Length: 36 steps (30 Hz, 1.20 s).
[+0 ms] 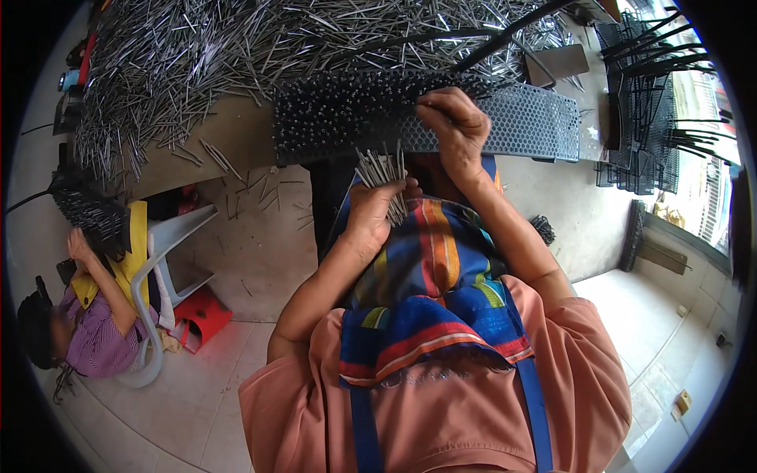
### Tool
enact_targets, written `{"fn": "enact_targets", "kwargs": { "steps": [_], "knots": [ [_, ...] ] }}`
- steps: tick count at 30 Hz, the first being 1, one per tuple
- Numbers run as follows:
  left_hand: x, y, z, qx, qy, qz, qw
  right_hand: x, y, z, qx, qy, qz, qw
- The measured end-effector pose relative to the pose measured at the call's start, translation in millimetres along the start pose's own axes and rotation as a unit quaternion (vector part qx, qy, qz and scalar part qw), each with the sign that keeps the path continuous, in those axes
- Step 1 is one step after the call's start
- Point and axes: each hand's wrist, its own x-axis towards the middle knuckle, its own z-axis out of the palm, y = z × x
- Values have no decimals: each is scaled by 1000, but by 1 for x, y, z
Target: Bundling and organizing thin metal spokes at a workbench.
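Observation:
My left hand (371, 211) is wrapped round a bundle of thin grey metal rods (380, 167), which stick up past the thumb and poke out below the fingers. My right hand (457, 130) hovers over a long dark rack (528, 118) full of round holes. Its thumb and fingers are pinched together, and whatever they hold is too small to make out. Upright rods (331, 110) crowd the left half of this rack, while bare holes show on the right. The rack lies across in front of me, just beyond the bundle.
A big heap of loose rods (205, 63) covers the table (185, 130) behind the rack. A dark bar (512, 35) slants over it. On the left another person (98, 331) sits by a filled rack (91, 209) and a grey chair (146, 315). Stacked racks (639, 102) stand at right.

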Motion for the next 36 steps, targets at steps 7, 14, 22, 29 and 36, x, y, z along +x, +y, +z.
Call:
{"fn": "enact_targets", "kwargs": {
  "steps": [7, 14, 22, 29, 36],
  "knots": [
    [-11, 5, 7, 20, 13, 41, 999, 4, 1, 3, -66, -24, -77, 995],
    [-11, 2, 4, -6, 2, 23, 1000, 1, -1, 4, -83, -41, -106, 990],
    [-13, -2, 6, -4, -24, 63, 998, -5, 7, 14, -214, -32, -103, 971],
    [-10, 0, 9, -26, -21, 30, 999, 12, 8, 15, -306, -76, -151, 937],
    [-10, 2, 9, -52, -25, 21, 998, -12, 9, -3, -286, -91, -138, 944]
  ]
}}
